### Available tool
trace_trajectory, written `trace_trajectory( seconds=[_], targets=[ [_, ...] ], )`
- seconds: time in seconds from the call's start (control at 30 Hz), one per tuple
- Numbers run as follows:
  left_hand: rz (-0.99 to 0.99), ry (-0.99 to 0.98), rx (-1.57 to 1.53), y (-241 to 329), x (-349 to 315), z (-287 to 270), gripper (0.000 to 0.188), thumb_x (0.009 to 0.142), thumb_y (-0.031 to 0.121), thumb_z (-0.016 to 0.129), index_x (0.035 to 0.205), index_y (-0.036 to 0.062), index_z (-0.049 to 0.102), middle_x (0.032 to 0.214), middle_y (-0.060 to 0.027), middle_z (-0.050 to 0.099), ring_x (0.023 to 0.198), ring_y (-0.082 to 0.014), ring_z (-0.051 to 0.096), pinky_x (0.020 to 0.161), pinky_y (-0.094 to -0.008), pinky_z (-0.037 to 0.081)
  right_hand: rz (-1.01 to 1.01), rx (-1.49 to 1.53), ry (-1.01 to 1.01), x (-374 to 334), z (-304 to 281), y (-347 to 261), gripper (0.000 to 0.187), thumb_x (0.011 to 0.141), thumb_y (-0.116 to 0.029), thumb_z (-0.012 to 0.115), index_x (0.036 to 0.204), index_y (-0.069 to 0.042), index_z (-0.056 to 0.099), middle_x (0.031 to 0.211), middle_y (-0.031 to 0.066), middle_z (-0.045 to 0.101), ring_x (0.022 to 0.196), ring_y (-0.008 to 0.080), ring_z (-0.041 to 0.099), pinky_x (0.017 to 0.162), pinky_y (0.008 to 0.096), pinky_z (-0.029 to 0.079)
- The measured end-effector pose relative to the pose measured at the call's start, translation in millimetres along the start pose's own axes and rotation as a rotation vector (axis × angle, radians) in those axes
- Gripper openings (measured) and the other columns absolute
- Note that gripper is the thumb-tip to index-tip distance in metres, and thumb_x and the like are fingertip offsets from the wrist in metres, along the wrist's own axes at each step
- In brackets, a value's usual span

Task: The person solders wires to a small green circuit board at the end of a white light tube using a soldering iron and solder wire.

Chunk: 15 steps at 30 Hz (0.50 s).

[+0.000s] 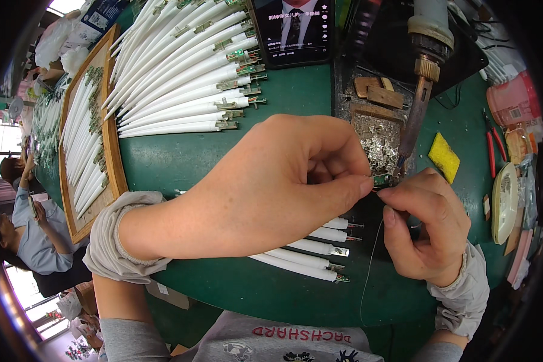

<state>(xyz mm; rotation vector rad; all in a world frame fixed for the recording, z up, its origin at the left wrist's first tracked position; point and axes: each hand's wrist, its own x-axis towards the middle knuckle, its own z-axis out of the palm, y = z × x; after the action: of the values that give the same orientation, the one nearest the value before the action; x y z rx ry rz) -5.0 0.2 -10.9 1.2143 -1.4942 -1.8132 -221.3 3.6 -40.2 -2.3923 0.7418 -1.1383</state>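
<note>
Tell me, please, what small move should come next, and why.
Perhaps ease the green circuit board slightly toward the soldering iron's tip: the left hand pinches it close by, and the right hand is beside it, though contact with the tip is unclear.

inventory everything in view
Flat table: one, green, centre
Wooden tray: one, brown, left
Slim tapered tubes: many, white, table and tray
Rectangular phone: one, black, top
Metal soldering iron: one, grey, right
Metal scraps: many, silvery, right
Flat sponge: one, yellow, right
Slim pliers: one, red handles, right
Oval dish: one, pale, right
Packaging: several, mixed, edges
Coworker: at least one, blue, left
Small circuit board: one, green, centre
Left hand: one, bare, centre
Right hand: one, bare, right
</note>
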Motion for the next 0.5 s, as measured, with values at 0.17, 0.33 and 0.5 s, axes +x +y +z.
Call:
trace_trajectory(
  seconds=[0.17,0.33,0.5],
  targets=[
    [0.016,0.002,-0.023,-1.9,0.4,0.2,0.013,0.090,0.007,0.063,0.097,-0.0029,0.060,0.087,-0.0029,0.063,0.074,-0.0031,0.056,0.061,-0.0178,0.046,-0.012,0.007,-0.013,-0.5,1.2,1.0,0.028,0.067,0.008,0.067,0.094,0.001,0.064,0.074,0.0097,0.059,0.057,0.0223,0.057,0.051,0.0300,0.045],
    [0.057,0.021,-0.036,-1.6,1.2,1.6,0.013,0.089,0.007,0.064,0.096,-0.0027,0.060,0.085,-0.0031,0.064,0.071,-0.0025,0.056,0.059,-0.0170,0.046,0.019,0.147,-0.061,-4.0,0.2,5.1,0.021,0.073,0.001,0.066,0.093,0.003,0.061,0.073,0.0097,0.059,0.055,0.0204,0.055,0.050,0.0292,0.044],
    [0.026,0.052,-0.034,2.9,0.1,2.8,0.010,0.089,0.005,0.063,0.094,-0.0023,0.060,0.081,-0.0020,0.063,0.068,-0.0022,0.056,0.056,-0.0165,0.044,0.411,0.352,0.009,-15.3,-5.3,1.8,0.011,0.090,-0.009,0.055,0.093,0.001,0.050,0.074,0.0065,0.056,0.058,0.0096,0.049,0.053,0.0236,0.040]
  ],
)
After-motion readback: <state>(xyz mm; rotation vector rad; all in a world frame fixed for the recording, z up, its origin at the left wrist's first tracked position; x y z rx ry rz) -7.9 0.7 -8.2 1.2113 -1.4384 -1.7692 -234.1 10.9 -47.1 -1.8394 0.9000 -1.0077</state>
